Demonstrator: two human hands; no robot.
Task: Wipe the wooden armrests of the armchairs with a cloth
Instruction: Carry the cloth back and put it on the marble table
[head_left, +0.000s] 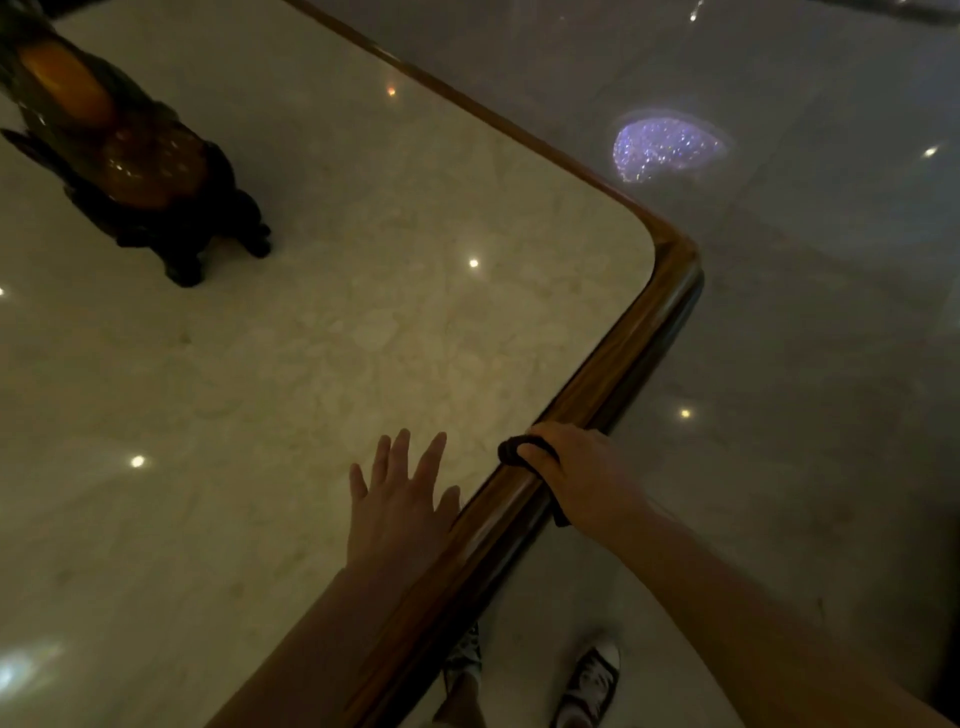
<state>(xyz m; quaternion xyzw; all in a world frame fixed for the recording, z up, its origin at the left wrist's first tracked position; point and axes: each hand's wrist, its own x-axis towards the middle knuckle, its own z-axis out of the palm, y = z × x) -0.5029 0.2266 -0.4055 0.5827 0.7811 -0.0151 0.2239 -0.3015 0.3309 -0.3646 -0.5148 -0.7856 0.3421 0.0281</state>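
Note:
My right hand (576, 467) presses a dark cloth (514, 448) onto the rounded wooden edge (639, 332) of a marble-topped table (363, 332). The cloth wraps over the rim under my fingers, with one end hanging down the outer side. My left hand (400, 499) lies flat on the marble just inside the rim, fingers spread, holding nothing. No armchair or armrest is in view.
A dark carved ornament with amber parts (130, 156) stands on the table at the upper left. The glossy floor (805, 312) shows light reflections and a sparkling purple patch (665, 148). My sneakers (592, 680) stand beside the table's near edge.

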